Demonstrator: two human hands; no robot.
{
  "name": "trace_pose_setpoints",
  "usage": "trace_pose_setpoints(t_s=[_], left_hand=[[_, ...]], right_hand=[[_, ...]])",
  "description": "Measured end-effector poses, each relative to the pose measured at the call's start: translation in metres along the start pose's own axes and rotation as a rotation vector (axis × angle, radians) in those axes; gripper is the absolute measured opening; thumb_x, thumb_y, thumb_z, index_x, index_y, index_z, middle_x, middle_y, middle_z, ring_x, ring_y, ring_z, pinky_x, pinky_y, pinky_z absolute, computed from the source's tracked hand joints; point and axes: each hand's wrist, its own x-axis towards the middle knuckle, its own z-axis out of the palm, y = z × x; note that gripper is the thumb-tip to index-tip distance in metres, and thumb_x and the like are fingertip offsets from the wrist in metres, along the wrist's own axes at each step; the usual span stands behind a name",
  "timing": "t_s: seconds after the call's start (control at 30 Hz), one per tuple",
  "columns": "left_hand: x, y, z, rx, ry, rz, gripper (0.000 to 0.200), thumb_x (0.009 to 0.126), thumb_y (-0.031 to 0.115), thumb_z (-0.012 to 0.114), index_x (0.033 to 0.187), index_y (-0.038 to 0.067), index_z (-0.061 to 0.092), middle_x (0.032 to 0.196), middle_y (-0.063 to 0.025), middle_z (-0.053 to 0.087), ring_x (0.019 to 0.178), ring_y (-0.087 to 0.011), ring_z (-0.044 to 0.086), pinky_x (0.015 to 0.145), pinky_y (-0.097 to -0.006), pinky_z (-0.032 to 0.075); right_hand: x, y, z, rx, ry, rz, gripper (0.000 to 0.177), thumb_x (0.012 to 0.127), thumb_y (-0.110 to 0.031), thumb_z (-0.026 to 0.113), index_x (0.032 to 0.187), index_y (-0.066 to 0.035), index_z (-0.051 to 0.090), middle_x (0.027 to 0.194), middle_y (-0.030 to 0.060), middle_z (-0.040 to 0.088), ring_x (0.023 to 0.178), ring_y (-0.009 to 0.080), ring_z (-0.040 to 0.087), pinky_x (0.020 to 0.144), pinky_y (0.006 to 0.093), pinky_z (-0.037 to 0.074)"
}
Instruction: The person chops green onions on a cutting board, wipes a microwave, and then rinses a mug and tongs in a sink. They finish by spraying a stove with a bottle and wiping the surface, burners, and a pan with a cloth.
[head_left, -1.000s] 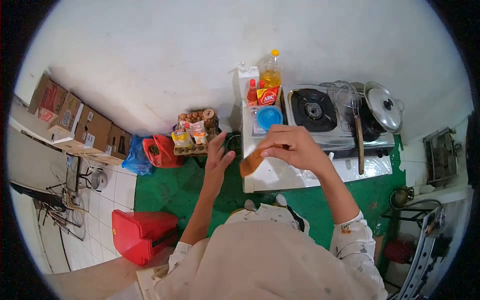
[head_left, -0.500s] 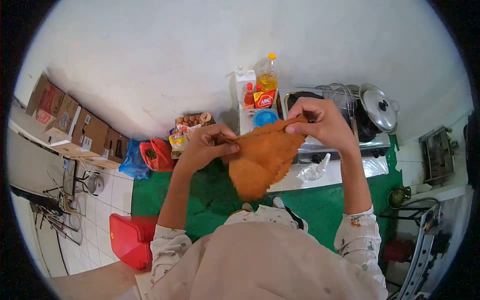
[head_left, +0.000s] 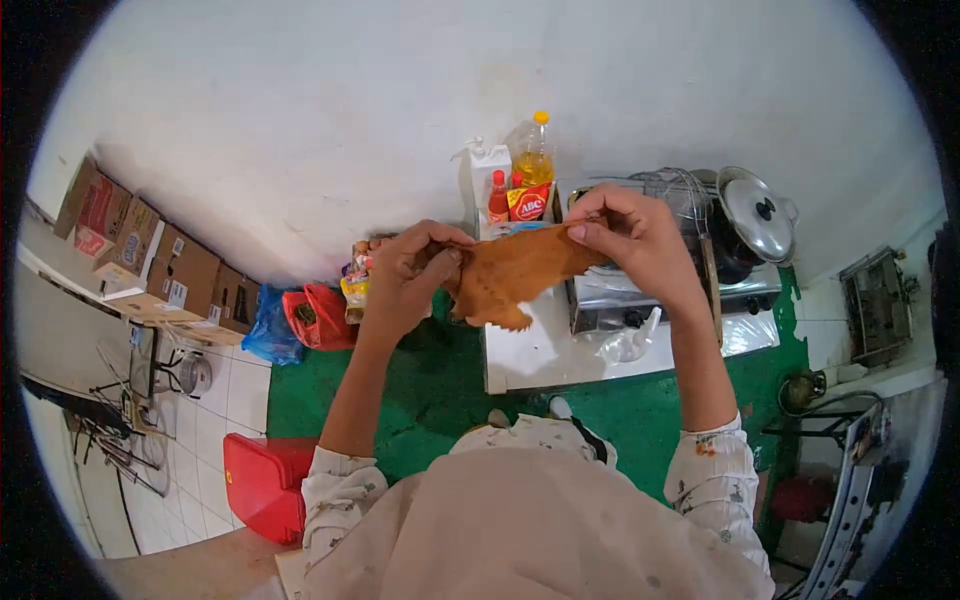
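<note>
An orange-brown cloth (head_left: 520,268) with a jagged edge is stretched between my hands, in front of the low white counter (head_left: 520,360). My left hand (head_left: 415,280) pinches its left end between thumb and fingers, and my right hand (head_left: 635,240) pinches the upper right corner. The cloth's lower part is bunched up towards the left. Behind my right hand is a silver gas stove (head_left: 610,300), partly covered by hand and cloth. The blue item behind the cloth is mostly hidden.
Sauce bottles (head_left: 498,195), an oil bottle (head_left: 535,155) and a white pump bottle (head_left: 490,170) stand by the wall. A lidded pot (head_left: 755,215) is on the right. A clear plastic bag (head_left: 630,342) lies before the stove. Red bin (head_left: 265,485) lower left; boxes (head_left: 180,275) beyond.
The cloth hung down in a wide flap before; now its lower part has swung up and left, showing more of the counter. Both hands still grip its upper edge.
</note>
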Motion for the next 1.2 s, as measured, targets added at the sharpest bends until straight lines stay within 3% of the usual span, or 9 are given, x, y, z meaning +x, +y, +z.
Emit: trace_pose_setpoints(t_s=[0.2,0.23,0.37,0.43,0.57,0.8,0.93,1.0,1.2], left_hand=[[-0.013,-0.022,0.035,0.176,-0.067,-0.173,0.011,0.079,0.007,0.068,0.082,0.002,0.058,0.073,-0.0018,0.061,0.065,-0.0062,0.054,0.059,-0.022,0.045],[-0.013,-0.033,0.042,0.238,-0.057,-0.014,0.014,0.076,0.004,0.068,0.081,0.001,0.055,0.07,-0.0032,0.058,0.064,-0.006,0.054,0.058,-0.0226,0.046],[-0.025,-0.036,0.043,0.325,0.024,-0.023,0.016,0.076,-0.004,0.062,0.085,0.003,0.052,0.075,0.0003,0.057,0.067,-0.0075,0.053,0.06,-0.0223,0.046],[-0.031,-0.061,0.032,0.437,0.125,-0.083,0.014,0.073,-0.004,0.06,0.085,0.002,0.056,0.07,-0.005,0.059,0.065,-0.0091,0.057,0.06,-0.0248,0.047],[-0.046,-0.077,0.012,0.455,0.168,-0.088,0.018,0.073,-0.006,0.059,0.088,0.003,0.057,0.071,-0.0051,0.059,0.066,-0.0098,0.058,0.061,-0.0248,0.047],[-0.042,-0.04,-0.038,0.468,0.158,-0.104,0.021,0.072,-0.008,0.053,0.09,0.001,0.06,0.079,-0.0023,0.063,0.076,-0.0085,0.06,0.067,-0.0241,0.049],[-0.033,-0.024,-0.063,0.514,0.112,0.017,0.023,0.075,-0.007,0.054,0.096,0.0,0.063,0.088,-0.0072,0.067,0.078,-0.0104,0.06,0.072,-0.0244,0.048],[-0.031,-0.01,-0.068,0.523,0.129,-0.112,0.019,0.08,-0.003,0.057,0.098,-0.001,0.062,0.091,-0.0087,0.068,0.079,-0.0112,0.06,0.074,-0.0243,0.047],[-0.041,0.012,-0.08,0.441,0.245,-0.155,0.012,0.084,0.001,0.058,0.094,-0.003,0.062,0.081,-0.0066,0.065,0.075,-0.0099,0.057,0.068,-0.0237,0.046]], right_hand=[[0.003,-0.011,0.019,0.01,0.041,-0.062,0.011,0.077,-0.007,0.065,0.087,-0.002,0.064,0.077,0.0045,0.064,0.071,0.0102,0.058,0.066,0.0242,0.045],[0.003,-0.015,0.018,-0.049,0.042,-0.054,0.011,0.077,-0.008,0.065,0.086,-0.002,0.064,0.077,0.0047,0.064,0.07,0.0106,0.058,0.066,0.0241,0.045],[-0.004,-0.015,0.008,-0.089,0.059,-0.063,0.012,0.076,-0.009,0.065,0.084,-0.001,0.064,0.075,0.0051,0.063,0.068,0.0102,0.057,0.064,0.0234,0.044],[-0.012,-0.017,0.001,-0.112,0.064,-0.056,0.011,0.076,-0.008,0.064,0.084,-0.001,0.064,0.075,0.0045,0.063,0.067,0.0098,0.056,0.064,0.0232,0.044],[-0.021,-0.01,-0.017,-0.082,0.137,-0.017,0.009,0.077,-0.005,0.063,0.085,-0.001,0.064,0.075,0.0026,0.063,0.069,0.0083,0.055,0.064,0.0232,0.044],[-0.022,0.017,-0.041,-0.05,0.13,0.127,0.008,0.079,-0.005,0.063,0.086,-0.001,0.065,0.079,0.0015,0.064,0.074,0.0073,0.055,0.068,0.0225,0.045],[-0.019,0.029,-0.044,-0.081,0.15,0.102,0.007,0.082,-0.005,0.062,0.087,-0.002,0.065,0.08,0.002,0.064,0.074,0.0073,0.056,0.068,0.0224,0.046],[-0.018,0.028,-0.045,-0.116,0.158,0.077,0.007,0.082,-0.005,0.062,0.088,-0.002,0.065,0.079,0.0022,0.063,0.074,0.0073,0.056,0.068,0.0226,0.046],[-0.037,0.003,-0.048,-0.092,0.223,0.102,0.007,0.079,-0.004,0.064,0.085,-0.001,0.063,0.076,0.0021,0.061,0.071,0.0088,0.056,0.065,0.0233,0.047]])
